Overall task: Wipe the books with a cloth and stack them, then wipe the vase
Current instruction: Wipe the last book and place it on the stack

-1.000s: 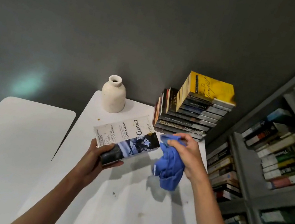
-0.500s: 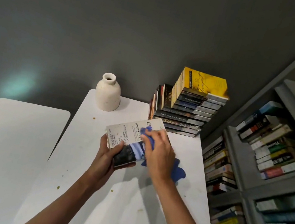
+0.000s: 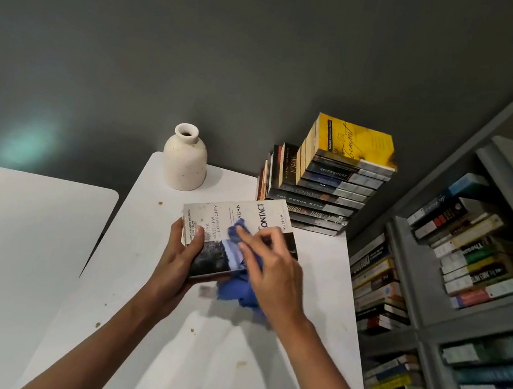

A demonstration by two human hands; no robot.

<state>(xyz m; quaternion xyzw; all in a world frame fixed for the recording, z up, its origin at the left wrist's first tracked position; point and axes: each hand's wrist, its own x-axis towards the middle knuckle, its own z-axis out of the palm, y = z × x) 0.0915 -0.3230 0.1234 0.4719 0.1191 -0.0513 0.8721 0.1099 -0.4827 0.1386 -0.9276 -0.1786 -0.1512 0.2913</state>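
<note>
Left hand (image 3: 180, 258) grips the book (image 3: 233, 241) tilted up off the tabletop (image 3: 134, 258) so the right hand (image 3: 272, 274), bunching the blue cloth (image 3: 236, 288), can rub its cover.

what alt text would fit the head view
A left hand holds a paperback over a white table while the right hand presses a blue cloth to its cover. Behind stand a cream vase and a book stack.

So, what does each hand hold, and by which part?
Left hand grips book by its near end; right hand holds bunched blue cloth against its cover.
</note>
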